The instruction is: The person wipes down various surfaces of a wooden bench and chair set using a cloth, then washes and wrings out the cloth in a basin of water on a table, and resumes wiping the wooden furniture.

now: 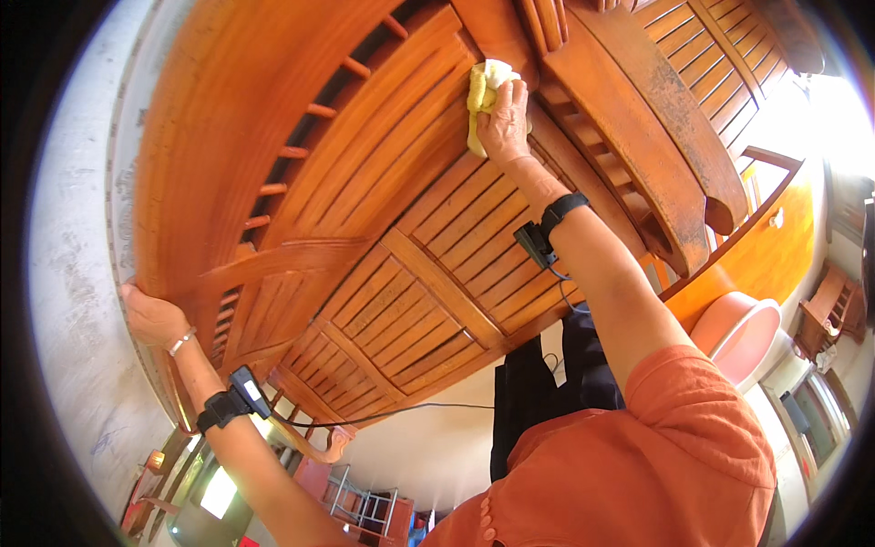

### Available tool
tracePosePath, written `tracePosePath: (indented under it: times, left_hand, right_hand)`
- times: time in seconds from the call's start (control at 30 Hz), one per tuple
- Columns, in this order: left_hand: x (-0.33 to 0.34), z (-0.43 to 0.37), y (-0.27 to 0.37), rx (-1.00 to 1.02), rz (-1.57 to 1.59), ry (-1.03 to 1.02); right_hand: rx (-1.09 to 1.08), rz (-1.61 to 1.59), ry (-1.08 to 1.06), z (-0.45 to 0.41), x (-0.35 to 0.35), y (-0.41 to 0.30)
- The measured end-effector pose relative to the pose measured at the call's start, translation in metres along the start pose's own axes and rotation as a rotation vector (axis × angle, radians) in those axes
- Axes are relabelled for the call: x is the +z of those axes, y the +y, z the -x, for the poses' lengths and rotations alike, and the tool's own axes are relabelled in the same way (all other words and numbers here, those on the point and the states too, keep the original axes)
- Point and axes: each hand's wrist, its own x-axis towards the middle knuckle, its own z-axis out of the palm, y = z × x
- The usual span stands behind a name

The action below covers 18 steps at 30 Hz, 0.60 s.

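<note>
My right hand (507, 126) presses a folded yellow cloth (476, 102) with a whitish part against a slatted wooden bench. The cloth lies at the inner corner, where the slatted backrest (403, 130) meets the seat (437, 273) beside the armrest end. At the far left, my left hand (154, 318) rests at the outer edge of the wooden top rail (198, 171), close to the wall; its fingertips are partly hidden, and whether it grips the rail I cannot tell. Both wrists carry black straps with small devices, and a cable runs from the left one.
A wide wooden armrest (636, 137) with worn patches stands at the right, with another slatted wooden seat (711, 55) beyond it. A pink plastic basin (742, 335) is at my right. The pale wall (75, 225) runs along the left. Metal-framed stools (362, 506) stand at the bottom.
</note>
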Motion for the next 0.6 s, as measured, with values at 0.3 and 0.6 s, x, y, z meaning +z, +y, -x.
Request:
tracePosePath:
  times: [0.3, 0.6]
  left_hand:
    - [0.008, -0.001, -0.006, -0.054, 0.065, -0.003]
    - [0.010, -0.012, -0.018, 0.021, 0.003, -0.008]
  right_hand:
    - [0.476, 0.247, -1.113, 0.047, 0.037, 0.081]
    - [-0.149, -0.197, 0.061, -0.061, -0.099, -0.045]
